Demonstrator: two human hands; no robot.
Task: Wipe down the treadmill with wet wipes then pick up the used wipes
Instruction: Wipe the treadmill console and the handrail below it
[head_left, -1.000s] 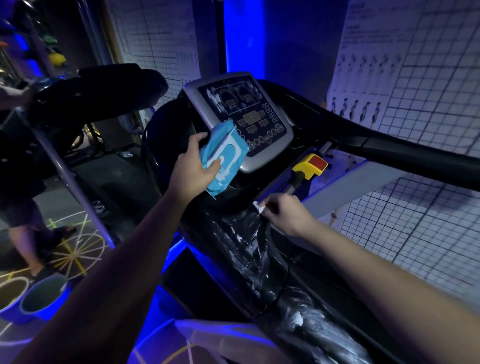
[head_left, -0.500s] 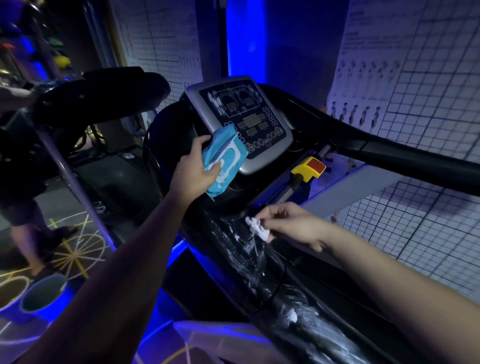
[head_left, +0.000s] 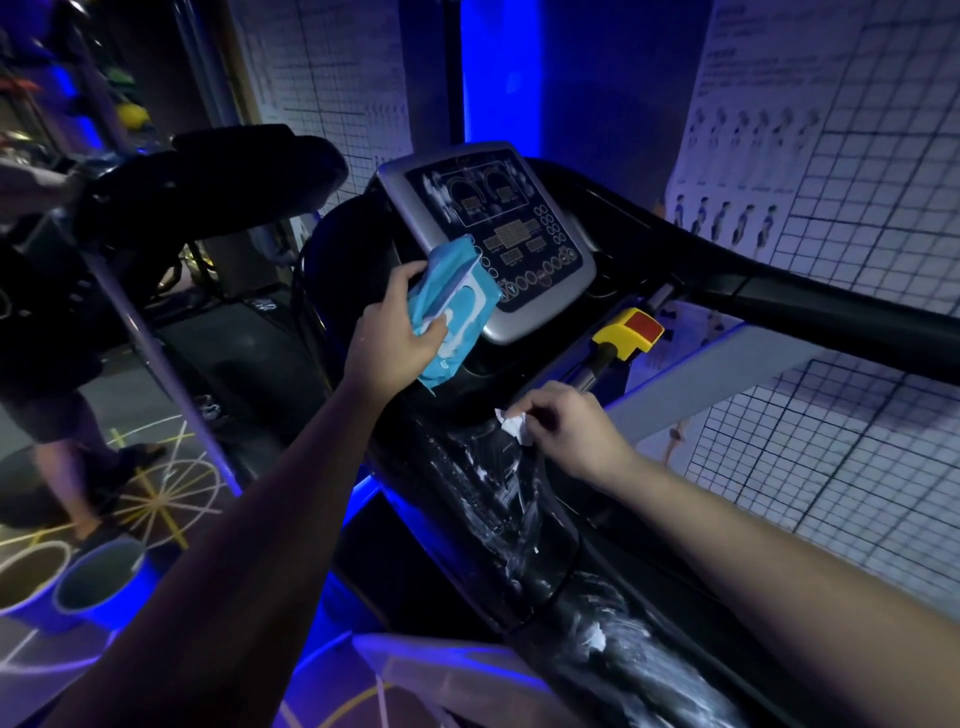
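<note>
Treadmill comes first: the large black treadmill fills my view, its centre cover and near rail streaked with wet white smears. At its far end sits the grey-rimmed console panel, also smeared across the display, with the yellow safety switch at its lower right corner.

My left hand has not moved in the last second. Its fingers and thumb are curled round the soft pale blue wet-wipe pack, held against the console's lower left corner.

The change is on the other side. A second ago my right hand was pressed down by the chrome stem under the switch. It has since lifted and drawn back, and now pinches the small crumpled white wipe between thumb and fingertips, just above the streaked cover.

I take that to mean the rubbing on this patch is over and collection has started. One torn white scrap lies on the near rail, well apart from either hand, and I judge it the next thing to gather.
</note>
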